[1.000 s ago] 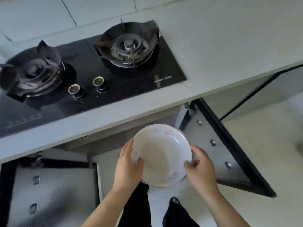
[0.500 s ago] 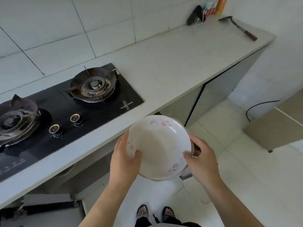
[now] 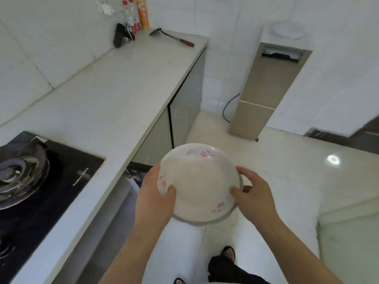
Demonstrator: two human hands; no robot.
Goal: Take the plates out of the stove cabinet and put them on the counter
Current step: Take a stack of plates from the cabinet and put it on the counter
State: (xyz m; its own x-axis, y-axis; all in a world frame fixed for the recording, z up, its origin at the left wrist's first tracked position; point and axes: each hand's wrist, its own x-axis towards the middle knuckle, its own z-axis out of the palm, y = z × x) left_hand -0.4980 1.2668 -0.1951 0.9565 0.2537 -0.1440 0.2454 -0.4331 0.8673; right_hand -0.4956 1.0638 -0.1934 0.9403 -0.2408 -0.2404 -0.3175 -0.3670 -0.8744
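- Head view: plates [image 3: 196,181], white and deep with pink flower prints, are held in the air just off the front edge of the counter [image 3: 114,95], over the floor and not touching the counter.
- A second rim shows beneath the top one, so probably a stack of two.
- Left hand [image 3: 153,197]: thumb hooked over the near rim, clamped on the stack; fingers underneath are hidden.
- Right hand [image 3: 254,199]: thumb pressed on the opposite rim, fingers curled round the outside.
- Orientation: hollow faces up toward the camera, roughly level. Round outline, so no long axis; the grip line runs across the stack, roughly crosswise to the counter's front edge.
- Judgement, step in hand: carry and set down. Keep both thumbs on, keep the stack level, lift clear of the counter's edge, and lower flat onto the bare counter surface well away from the stove [image 3: 41,181].
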